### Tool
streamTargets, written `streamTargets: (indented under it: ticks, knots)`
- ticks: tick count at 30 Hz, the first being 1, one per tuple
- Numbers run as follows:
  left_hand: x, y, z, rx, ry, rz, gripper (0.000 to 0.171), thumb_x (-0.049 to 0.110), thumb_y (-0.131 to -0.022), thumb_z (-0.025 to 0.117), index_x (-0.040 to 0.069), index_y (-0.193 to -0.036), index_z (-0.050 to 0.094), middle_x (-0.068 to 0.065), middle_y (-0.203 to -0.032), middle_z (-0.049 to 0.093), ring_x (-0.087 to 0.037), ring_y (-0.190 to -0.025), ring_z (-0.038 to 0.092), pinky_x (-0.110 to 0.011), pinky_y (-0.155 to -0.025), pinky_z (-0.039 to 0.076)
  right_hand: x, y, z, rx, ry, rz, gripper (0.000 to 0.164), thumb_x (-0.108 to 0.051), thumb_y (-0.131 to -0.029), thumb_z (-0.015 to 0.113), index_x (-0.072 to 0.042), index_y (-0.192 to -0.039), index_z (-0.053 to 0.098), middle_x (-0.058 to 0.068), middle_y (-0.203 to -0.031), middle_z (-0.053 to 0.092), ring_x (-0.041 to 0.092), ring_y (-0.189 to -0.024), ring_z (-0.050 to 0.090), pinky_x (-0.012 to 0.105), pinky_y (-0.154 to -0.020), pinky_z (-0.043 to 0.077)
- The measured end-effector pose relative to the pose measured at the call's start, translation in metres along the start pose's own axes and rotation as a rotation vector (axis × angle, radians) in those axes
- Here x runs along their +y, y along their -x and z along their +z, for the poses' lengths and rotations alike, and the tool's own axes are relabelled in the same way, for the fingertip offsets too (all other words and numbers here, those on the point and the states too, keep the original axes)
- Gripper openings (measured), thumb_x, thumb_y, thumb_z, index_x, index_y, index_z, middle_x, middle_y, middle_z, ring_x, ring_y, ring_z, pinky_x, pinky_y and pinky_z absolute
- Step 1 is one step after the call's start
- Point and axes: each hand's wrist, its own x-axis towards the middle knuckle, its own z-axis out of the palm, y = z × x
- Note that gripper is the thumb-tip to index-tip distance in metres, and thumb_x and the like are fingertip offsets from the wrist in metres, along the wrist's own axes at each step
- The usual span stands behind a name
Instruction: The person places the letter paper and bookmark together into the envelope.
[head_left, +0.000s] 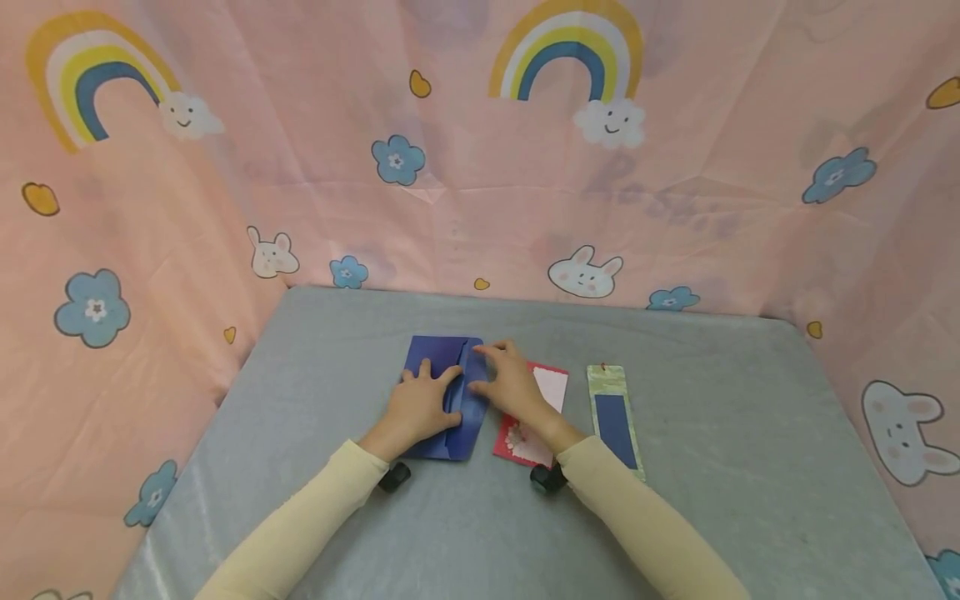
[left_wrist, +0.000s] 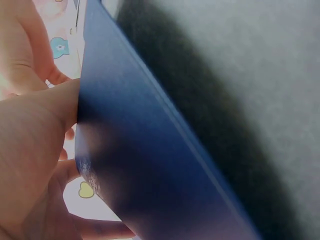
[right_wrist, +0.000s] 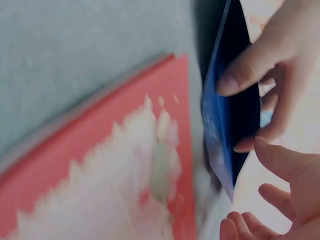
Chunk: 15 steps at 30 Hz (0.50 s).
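Note:
A blue envelope (head_left: 435, 348) lies on the table at the left of the group, its long flap (head_left: 472, 417) along the right side. My left hand (head_left: 416, 408) rests on it with fingers spread and thumb beside the flap. Over the flap's right edge is my right hand (head_left: 517, 390), thumb and fingers bent loosely and apart, fingertips at the edge. In the right wrist view, the left thumb (right_wrist: 235, 84) touches the envelope (right_wrist: 217, 155), which stands partly open; the right hand (right_wrist: 287, 195) is close by. In the left wrist view, the envelope's blue face (left_wrist: 135, 130) covers the middle.
Under the right wrist lies a red card (head_left: 558, 371) with a pale, scalloped, flowered panel. Right of it is a green bookmark (head_left: 615, 425) with a dark blue panel and a red string on top. A pink printed curtain (head_left: 465, 225) surrounds the grey table (head_left: 712, 400).

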Motion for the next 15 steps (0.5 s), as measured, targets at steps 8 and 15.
streamTargets:
  ticks: [8, 15]
  knots:
    - [0.000, 0.000, -0.001, -0.008, 0.015, -0.010, 0.074, 0.052, -0.074, 0.068, 0.034, -0.140, 0.042, -0.029, -0.142, 0.041, -0.056, -0.110, 0.053, -0.055, -0.070, 0.054, 0.004, 0.004, -0.021, -0.007, -0.053, 0.005, 0.060, -0.027, -0.079, 0.076, -0.020, -0.134, 0.053, 0.010, -0.130, 0.047, 0.030, -0.111, 0.055, 0.043, -0.089, 0.050]
    - [0.002, 0.001, -0.003, -0.012, 0.027, -0.013, 0.072, 0.051, -0.074, 0.068, 0.034, -0.140, 0.042, -0.028, -0.143, 0.041, -0.056, -0.111, 0.052, -0.055, -0.071, 0.053, 0.013, 0.012, -0.032, 0.025, -0.061, -0.004, 0.060, -0.025, -0.078, 0.077, -0.020, -0.133, 0.054, 0.009, -0.128, 0.049, 0.029, -0.105, 0.054, 0.041, -0.085, 0.048]
